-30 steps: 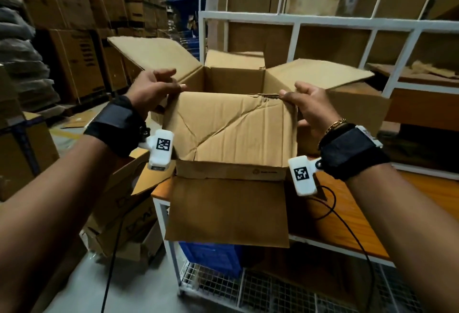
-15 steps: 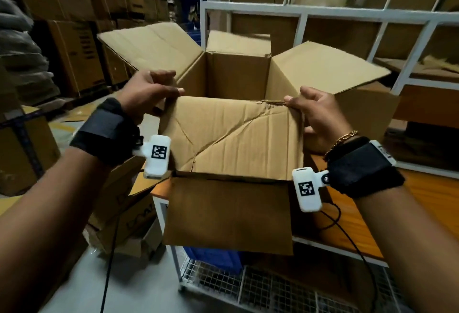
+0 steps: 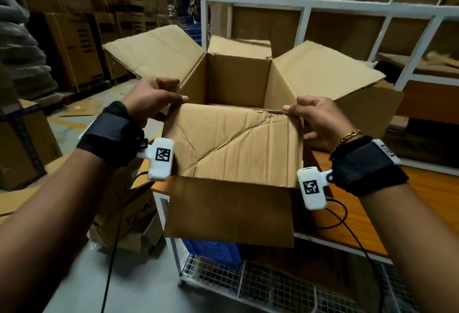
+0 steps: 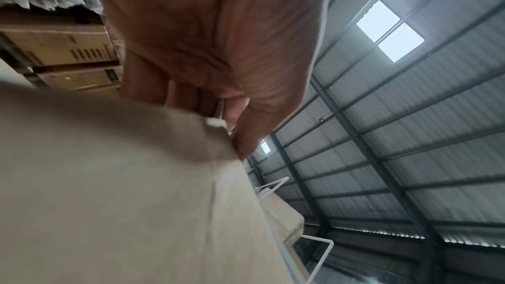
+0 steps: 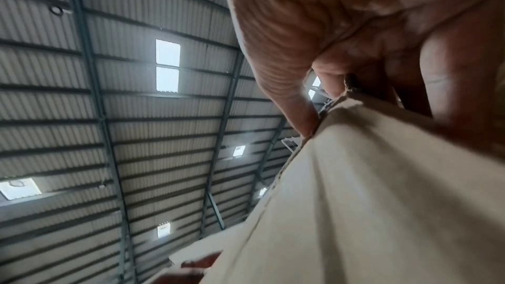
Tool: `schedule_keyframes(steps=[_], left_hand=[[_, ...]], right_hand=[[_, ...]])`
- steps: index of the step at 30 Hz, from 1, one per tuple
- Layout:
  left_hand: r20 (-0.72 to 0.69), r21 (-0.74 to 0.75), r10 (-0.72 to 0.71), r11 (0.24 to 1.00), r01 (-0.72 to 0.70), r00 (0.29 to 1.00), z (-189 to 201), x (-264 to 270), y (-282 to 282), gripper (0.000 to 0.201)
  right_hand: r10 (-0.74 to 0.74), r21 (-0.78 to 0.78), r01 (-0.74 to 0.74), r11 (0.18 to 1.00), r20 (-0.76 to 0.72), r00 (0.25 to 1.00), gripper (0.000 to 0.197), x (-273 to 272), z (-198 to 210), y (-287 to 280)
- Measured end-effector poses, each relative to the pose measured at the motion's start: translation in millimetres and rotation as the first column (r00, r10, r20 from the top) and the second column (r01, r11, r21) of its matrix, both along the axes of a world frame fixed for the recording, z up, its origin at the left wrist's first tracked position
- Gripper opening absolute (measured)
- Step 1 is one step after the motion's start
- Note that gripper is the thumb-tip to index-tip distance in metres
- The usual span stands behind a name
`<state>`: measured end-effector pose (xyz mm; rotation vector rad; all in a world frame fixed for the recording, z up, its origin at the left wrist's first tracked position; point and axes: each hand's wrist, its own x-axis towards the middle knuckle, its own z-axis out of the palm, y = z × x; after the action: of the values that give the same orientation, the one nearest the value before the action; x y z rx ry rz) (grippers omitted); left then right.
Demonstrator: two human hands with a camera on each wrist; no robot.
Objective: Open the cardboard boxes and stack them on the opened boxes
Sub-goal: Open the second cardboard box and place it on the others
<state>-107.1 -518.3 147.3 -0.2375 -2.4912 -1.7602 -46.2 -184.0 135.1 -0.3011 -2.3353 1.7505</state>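
With my left hand and right hand pinching the near wall's top corners of the opened cardboard box, mid-frame over the bench edge, I'd lift evenly, keeping it level.

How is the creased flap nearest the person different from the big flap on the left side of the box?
The near flap is heavily creased, with a torn top edge, and both hands pinch its corners: left hand, right hand. The left flap looks smooth, splays outward and goes untouched. Both are plain brown cardboard on one box.
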Motion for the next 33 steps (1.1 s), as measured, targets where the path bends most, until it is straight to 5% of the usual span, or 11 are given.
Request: schedule_keyframes(steps=[9,19,33], left_hand=[[0.100,0.005,0.030,1.000,-0.030,0.995,-59.5,11.6,-0.6,0.068],[0.107,-0.005,0.026,1.000,-0.025,0.994,-8.0,20.7,-1.7,0.067],[0.238,-0.054,0.011,0.999,0.002,0.971,-65.7,13.4,-6.9,0.068]], right_hand=[[-0.033,0.103,0.029,0.994,0.038,0.999,0.083,5.9,-65.3,-18.9],[-0.041,0.149,0.035,0.988,0.039,0.998,0.075,14.4,-15.1,3.0],[-0.077,0.193,0.045,0.980,0.159,0.984,0.077,-4.8,-68.1,-2.9]])
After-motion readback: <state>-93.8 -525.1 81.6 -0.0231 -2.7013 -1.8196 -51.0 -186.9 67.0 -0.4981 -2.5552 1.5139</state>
